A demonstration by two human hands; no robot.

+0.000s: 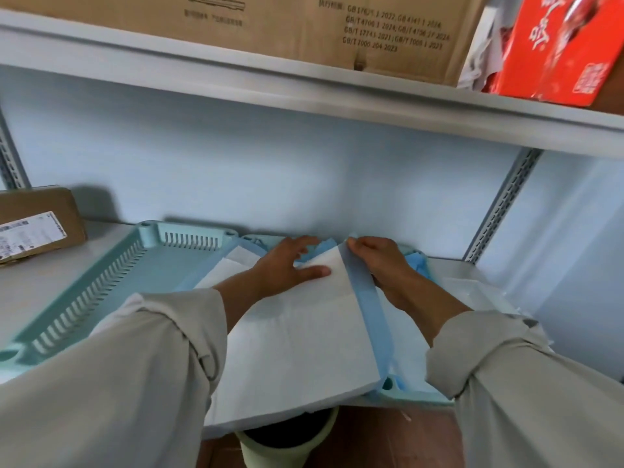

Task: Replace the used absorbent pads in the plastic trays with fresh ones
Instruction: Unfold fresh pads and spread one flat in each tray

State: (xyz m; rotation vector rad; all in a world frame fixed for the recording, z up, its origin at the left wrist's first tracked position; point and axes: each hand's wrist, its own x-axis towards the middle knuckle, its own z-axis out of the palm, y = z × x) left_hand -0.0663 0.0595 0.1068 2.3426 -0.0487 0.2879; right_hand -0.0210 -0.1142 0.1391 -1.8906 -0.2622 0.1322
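Halfway, I judge — the left pale-green slotted plastic tray (101, 285) lies bare on the shelf, while the white blue-edged absorbent pad (297, 336) covers the right tray; left hand (287, 265) presses flat, right hand (381, 265) pinches its far edge.

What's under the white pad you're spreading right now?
Under the white pad a teal plastic tray shows at its near corner, with crumpled blue material at the far right. The tray floor is covered, so anything else beneath is hidden.
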